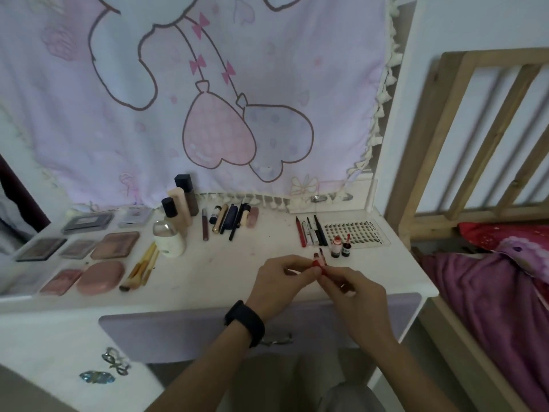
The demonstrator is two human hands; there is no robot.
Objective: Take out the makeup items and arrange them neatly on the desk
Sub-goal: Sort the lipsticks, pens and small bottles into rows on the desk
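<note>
White desk (225,272) under pink cartoon cloth (178,99). Left hand (277,282) and right hand (361,298) meet near front edge, fingers of both pinching small red item (318,263). From hands: two small bottles (336,247) just beyond at 12 o'clock, lash tray (356,230) at 1. Pencil row (231,221) at 11, tall bottles (181,203) at 10. Palettes (114,244), brushes (142,267) at 9. Bed (481,292) at 3.

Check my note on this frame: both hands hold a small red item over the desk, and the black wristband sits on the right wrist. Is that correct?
Not quite. The head view shows the black wristband on the left wrist, not the right. The rest holds: the left hand and the right hand both hold the small red item over the desk.
</note>
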